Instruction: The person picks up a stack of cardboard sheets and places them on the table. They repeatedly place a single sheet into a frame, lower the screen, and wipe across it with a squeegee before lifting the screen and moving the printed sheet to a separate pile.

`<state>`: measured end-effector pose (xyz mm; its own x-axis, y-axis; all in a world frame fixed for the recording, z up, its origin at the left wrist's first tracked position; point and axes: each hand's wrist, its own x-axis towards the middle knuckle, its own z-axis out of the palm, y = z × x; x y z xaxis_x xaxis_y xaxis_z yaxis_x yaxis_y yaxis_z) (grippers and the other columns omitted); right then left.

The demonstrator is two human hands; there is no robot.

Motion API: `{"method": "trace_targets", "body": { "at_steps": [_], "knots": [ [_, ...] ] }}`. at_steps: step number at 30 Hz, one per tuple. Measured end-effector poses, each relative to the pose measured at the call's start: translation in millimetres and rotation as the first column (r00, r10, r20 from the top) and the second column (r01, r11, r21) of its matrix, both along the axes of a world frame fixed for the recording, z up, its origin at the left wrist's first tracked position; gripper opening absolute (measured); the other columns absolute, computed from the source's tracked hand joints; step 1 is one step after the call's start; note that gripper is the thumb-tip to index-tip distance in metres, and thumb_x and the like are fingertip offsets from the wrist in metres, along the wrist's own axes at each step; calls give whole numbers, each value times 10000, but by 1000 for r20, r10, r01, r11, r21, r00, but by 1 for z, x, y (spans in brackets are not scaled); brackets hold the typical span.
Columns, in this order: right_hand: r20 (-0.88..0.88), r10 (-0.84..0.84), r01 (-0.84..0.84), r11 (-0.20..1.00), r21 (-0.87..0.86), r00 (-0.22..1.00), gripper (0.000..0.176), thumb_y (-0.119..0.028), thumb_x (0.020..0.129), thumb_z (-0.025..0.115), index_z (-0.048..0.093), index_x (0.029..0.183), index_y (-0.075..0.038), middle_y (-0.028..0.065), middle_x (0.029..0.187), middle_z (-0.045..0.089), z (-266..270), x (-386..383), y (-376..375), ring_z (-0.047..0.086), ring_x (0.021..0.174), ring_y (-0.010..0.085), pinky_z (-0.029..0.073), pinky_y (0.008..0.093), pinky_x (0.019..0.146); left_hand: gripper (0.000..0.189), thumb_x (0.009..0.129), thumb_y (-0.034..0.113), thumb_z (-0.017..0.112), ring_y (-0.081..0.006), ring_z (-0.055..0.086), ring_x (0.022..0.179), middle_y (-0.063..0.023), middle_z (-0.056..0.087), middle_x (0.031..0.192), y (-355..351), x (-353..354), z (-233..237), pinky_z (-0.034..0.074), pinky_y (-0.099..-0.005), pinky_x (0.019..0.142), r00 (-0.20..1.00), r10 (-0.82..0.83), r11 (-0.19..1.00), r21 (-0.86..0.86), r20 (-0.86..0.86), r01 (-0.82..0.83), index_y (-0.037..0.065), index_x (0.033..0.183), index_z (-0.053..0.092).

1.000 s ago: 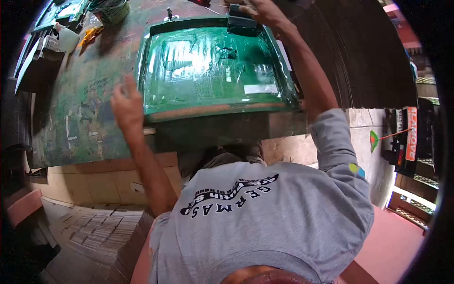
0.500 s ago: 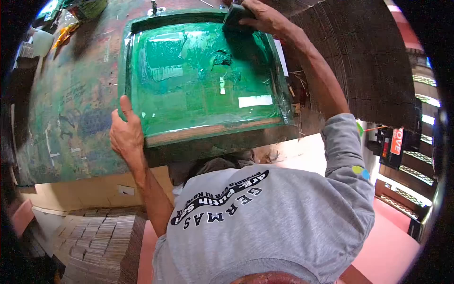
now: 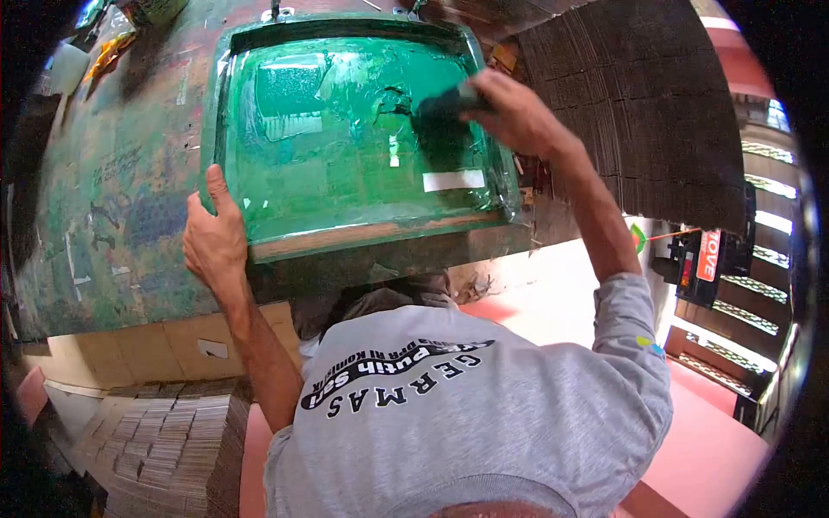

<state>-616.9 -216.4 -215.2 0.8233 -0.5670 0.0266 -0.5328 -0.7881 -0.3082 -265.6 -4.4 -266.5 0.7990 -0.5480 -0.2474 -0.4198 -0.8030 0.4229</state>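
A screen printing frame [image 3: 332, 244] with green ink spread over its mesh lies on the table. My right hand [image 3: 521, 116] is closed round a dark squeegee [image 3: 445, 108], which rests on the right half of the mesh and looks a little blurred. My left hand [image 3: 214, 242] is at the near left corner of the frame, thumb stretched up along the side rail and the other fingers bent, partly hidden. A darker clump of ink [image 3: 395, 102] sits left of the squeegee. White patches show through the mesh.
The ink-stained table [image 3: 129, 198] extends left. Stacked dark cardboard sheets [image 3: 639, 112] stand at the right. Metal hinge clamps [image 3: 276, 14] hold the frame's far edge. Bundled card stacks [image 3: 173, 440] lie low at the left. A pale container [image 3: 69, 69] is at the far left.
My right hand has drawn the squeegee from the far right corner of the frame toward me, over the mesh. My left hand has stayed at the frame's left side.
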Motion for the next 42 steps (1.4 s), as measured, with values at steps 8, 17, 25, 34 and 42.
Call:
{"method": "trace_targets", "body": {
  "at_steps": [8,17,25,34,42],
  "knots": [
    [32,129,-123,983,-137,991,350,-231,892,689,547,1156,-51,186,1157,606,-20,26,-107,598,1069,360,492,417,912,912,884,793,295,-474,591,1094,-297,656,1098,1,0,2,445,-544,915,1000,-13,999,-47,20,14,26,1280,590],
    [26,89,-89,996,13,996,341,-102,871,686,527,1167,-40,159,1044,570,-9,9,-15,578,998,341,482,423,867,894,892,781,300,-470,592,1090,-289,648,1127,0,-1,6,443,-543,919,1000,2,1000,-21,4,-2,25,1280,581],
    [68,82,-99,944,314,994,333,-207,914,673,551,1172,-36,176,1016,640,25,63,-41,618,967,258,490,404,873,905,893,779,292,-468,599,1078,-290,648,1124,4,4,1,446,-543,913,999,-31,998,-50,12,31,-5,1235,587],
    [55,131,-109,948,-300,990,326,-273,865,689,539,1065,-63,209,1011,603,-46,226,-27,598,933,427,490,502,783,829,913,732,349,-460,641,981,-282,671,1022,9,2,2,484,-546,846,999,-30,990,-140,33,34,-28,1101,625],
    [55,178,-163,963,-214,982,324,-200,849,706,546,1096,-63,162,1020,591,-15,183,55,594,970,367,490,436,819,786,934,692,363,-461,649,918,-286,673,965,10,2,-1,493,-552,801,998,-23,983,-180,55,32,-37,1044,635]
  ]
}}
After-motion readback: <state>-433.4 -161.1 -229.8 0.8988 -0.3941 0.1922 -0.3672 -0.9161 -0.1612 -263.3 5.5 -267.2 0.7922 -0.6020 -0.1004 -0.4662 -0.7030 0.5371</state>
